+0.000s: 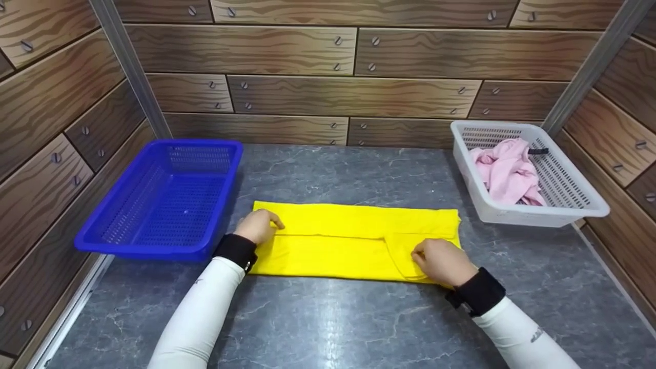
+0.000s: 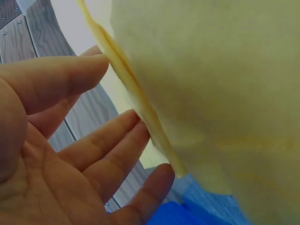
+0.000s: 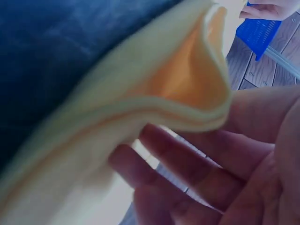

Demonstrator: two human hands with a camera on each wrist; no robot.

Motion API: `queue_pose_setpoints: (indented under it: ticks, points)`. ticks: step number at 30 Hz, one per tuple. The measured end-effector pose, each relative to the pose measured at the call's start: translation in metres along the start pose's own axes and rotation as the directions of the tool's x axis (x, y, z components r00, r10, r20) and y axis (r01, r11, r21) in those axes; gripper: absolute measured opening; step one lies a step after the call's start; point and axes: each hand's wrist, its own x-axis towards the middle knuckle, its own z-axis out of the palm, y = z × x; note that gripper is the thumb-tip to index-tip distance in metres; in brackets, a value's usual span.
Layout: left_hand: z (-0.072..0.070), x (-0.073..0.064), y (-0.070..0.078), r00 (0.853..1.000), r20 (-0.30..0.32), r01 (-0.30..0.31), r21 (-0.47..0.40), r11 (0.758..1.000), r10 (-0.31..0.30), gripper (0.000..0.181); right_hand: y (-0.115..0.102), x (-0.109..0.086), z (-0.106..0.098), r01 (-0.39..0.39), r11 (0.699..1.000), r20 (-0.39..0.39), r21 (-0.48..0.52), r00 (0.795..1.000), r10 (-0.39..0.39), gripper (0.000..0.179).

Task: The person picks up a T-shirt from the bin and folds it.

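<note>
A yellow garment (image 1: 328, 256) lies folded into a long flat strip, with a fold line running lengthwise and a loose flap near its right end. At the left end is my left hand (image 1: 257, 225), its fingers fairly straight and the fingertips right at a folded edge (image 2: 140, 98) in the left wrist view. My right hand (image 1: 443, 261) pinches the flap at the near right corner between thumb and forefinger. In the right wrist view a double-layered edge (image 3: 159, 105) gapes above the fingers, and the thumb tip is hidden behind the cloth.
A blue plastic basket (image 1: 225, 205) stands to the left, its slotted bottom showing. At the back right, a white basket (image 1: 517, 214) holds a crumpled pink garment (image 1: 507, 169). Wood-patterned walls (image 1: 287, 51) enclose the grey marbled tabletop (image 1: 328, 318) on the left, back and right.
</note>
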Motion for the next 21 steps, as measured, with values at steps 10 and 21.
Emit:
queue_pose_setpoints:
  ticks: [10, 21]
  points:
    - [0.003, 0.002, 0.006, 0.999, -0.006, 0.048, 0.009, 0.999, -0.048, 0.034, 0.007, 0.039, -0.001, -0.062, 0.994, 0.071, -0.088, 0.995, 0.069, 0.019]
    - [0.009, -0.011, 0.023, 0.999, -0.002, -0.050, 0.212, 0.976, 0.051, 0.038, 0.020, 0.100, -0.002, -0.189, 0.975, 0.204, -0.119, 0.956, 0.210, 0.017]
